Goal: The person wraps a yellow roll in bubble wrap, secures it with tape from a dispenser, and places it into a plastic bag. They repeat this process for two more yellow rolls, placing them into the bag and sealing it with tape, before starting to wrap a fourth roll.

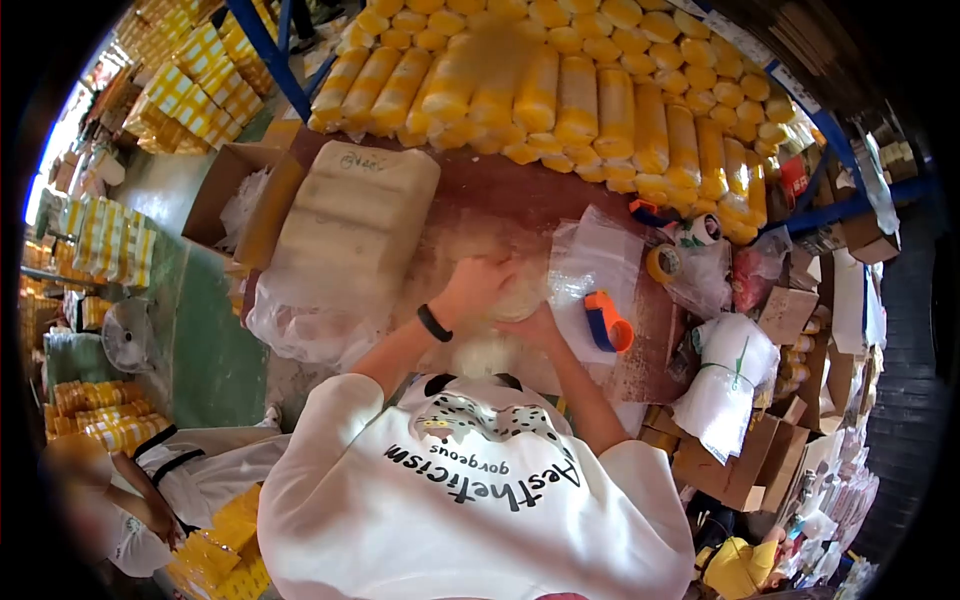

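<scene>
The left hand [478,285] and right hand [537,325] gripped a pale bundle [515,301]; squeezed unevenly, it could slip onto the tabletop [500,185] beneath them.

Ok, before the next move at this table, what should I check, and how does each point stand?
1. Left hand on the pale round piece: ok, it lies on top.
2. Right hand on the same piece: ok, at its near edge.
3. Firm grip: cannot tell, the fingers are blurred.
4. Clear bag close by: ok, it lies just right of the hands.
5. Tape dispenser out of the way: ok, beside the right hand, apart.
</scene>
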A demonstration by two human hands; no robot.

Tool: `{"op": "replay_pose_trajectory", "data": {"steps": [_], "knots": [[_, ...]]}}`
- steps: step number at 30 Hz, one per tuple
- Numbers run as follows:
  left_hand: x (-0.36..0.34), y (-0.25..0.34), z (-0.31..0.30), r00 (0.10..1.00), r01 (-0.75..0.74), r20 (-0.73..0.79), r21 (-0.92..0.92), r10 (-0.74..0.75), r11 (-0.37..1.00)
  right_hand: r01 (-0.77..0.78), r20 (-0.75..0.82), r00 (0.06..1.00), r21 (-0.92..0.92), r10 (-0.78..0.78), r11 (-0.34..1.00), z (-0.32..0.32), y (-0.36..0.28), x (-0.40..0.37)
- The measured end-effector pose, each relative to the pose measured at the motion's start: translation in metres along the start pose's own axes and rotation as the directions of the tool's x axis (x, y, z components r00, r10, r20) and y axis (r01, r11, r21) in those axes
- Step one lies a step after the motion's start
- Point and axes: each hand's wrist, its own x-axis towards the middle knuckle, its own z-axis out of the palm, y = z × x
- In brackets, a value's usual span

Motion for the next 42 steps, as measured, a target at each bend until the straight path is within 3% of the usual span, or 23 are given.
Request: {"op": "replay_pose_trajectory", "data": {"steps": [2,3,5,6,7,9,11,14,17,18,20,21,24,26,28,30,32,34,37,39,40,42], "knots": [[-0.002,-0.001,0.024,0.996,0.069,0.059,0.075,-0.073,0.995,0.178,-0.167,0.959,-0.281,-0.231,0.943,0.004,0.003,-0.010],[0.000,0.002,0.020,0.992,0.103,0.077,-0.022,-0.101,0.994,0.238,-0.220,0.909,-0.421,-0.353,0.875,0.005,0.005,-0.013],[-0.004,0.005,0.002,0.978,0.189,0.130,-0.204,-0.165,0.960,0.077,-0.327,0.930,-0.277,-0.169,0.958,0.007,-0.012,-0.025],[-0.009,0.004,-0.002,0.995,0.062,0.083,-0.188,-0.048,0.980,0.001,-0.364,0.929,-0.194,-0.073,0.981,0.008,-0.023,-0.030],[-0.015,0.004,-0.005,0.997,-0.065,0.038,-0.164,0.072,0.984,0.030,-0.378,0.922,-0.131,-0.078,0.991,0.009,-0.032,-0.031],[-0.026,-0.004,-0.008,0.985,-0.165,0.025,-0.119,0.169,0.979,0.091,-0.405,0.910,-0.009,-0.087,0.996,0.008,-0.046,-0.026],[-0.040,-0.018,-0.001,0.989,-0.115,0.081,-0.087,0.122,0.990,0.125,-0.347,0.923,-0.141,-0.167,0.982,0.003,-0.048,-0.020],[-0.039,-0.011,0.003,0.942,0.334,0.108,-0.304,-0.316,0.892,0.228,-0.276,0.896,-0.387,-0.348,0.894,0.006,-0.059,-0.013],[-0.033,-0.004,0.005,0.983,0.139,-0.067,-0.320,-0.168,0.937,0.327,-0.198,0.833,-0.578,-0.517,0.748,0.013,-0.065,-0.011],[-0.037,-0.008,0.009,0.994,0.048,-0.086,-0.241,-0.071,0.969,0.354,-0.169,0.807,-0.626,-0.565,0.694,0.015,-0.065,-0.012],[-0.045,-0.025,0.016,0.985,-0.147,-0.103,-0.073,0.139,0.986,0.264,-0.187,0.909,-0.432,-0.372,0.862,0.013,-0.073,-0.019],[-0.048,-0.027,0.015,0.980,-0.172,-0.106,-0.050,0.166,0.984,0.200,-0.183,0.945,-0.330,-0.271,0.922,0.010,-0.075,-0.022],[-0.056,-0.023,0.013,0.962,-0.243,-0.113,0.050,0.247,0.969,0.173,-0.326,0.909,-0.276,-0.261,0.945,-0.017,-0.053,-0.043],[-0.055,-0.005,-0.002,0.949,-0.267,-0.121,0.183,0.291,0.946,-0.127,-0.475,0.814,-0.708,-0.335,0.695,-0.064,0.008,-0.064],[-0.061,-0.004,0.004,0.933,-0.275,-0.164,0.250,0.320,0.929,-0.562,-0.649,0.738,-0.743,-0.185,0.363,-0.098,0.057,-0.084],[-0.063,-0.002,0.009,0.933,-0.269,-0.164,0.268,0.319,0.925,-0.689,-0.715,0.687,-0.697,-0.129,0.197,-0.107,0.117,-0.101],[-0.066,0.000,0.012,0.941,-0.270,-0.132,0.270,0.313,0.924,-0.727,-0.748,0.660,-0.660,-0.071,0.189,-0.114,0.136,-0.106],[-0.069,0.004,0.011,0.948,-0.260,-0.104,0.288,0.300,0.922,-0.695,-0.737,0.676,-0.633,0.009,0.342,-0.116,0.138,-0.105],[-0.072,0.006,0.001,0.959,-0.238,-0.072,0.330,0.276,0.914,-0.493,-0.694,0.719,-0.459,0.049,0.739,-0.119,0.116,-0.104],[-0.073,0.007,-0.005,0.965,-0.233,-0.039,0.335,0.261,0.913,-0.251,-0.529,0.848,-0.338,0.037,0.907,-0.117,0.066,-0.103],[-0.074,0.008,-0.007,0.965,-0.238,-0.027,0.332,0.261,0.913,-0.137,-0.446,0.895,-0.240,0.016,0.961,-0.109,0.032,-0.104],[-0.074,0.011,-0.007,0.963,-0.255,0.001,0.321,0.269,0.912,0.010,-0.332,0.941,0.219,0.065,0.976,-0.087,0.001,-0.096]]}}
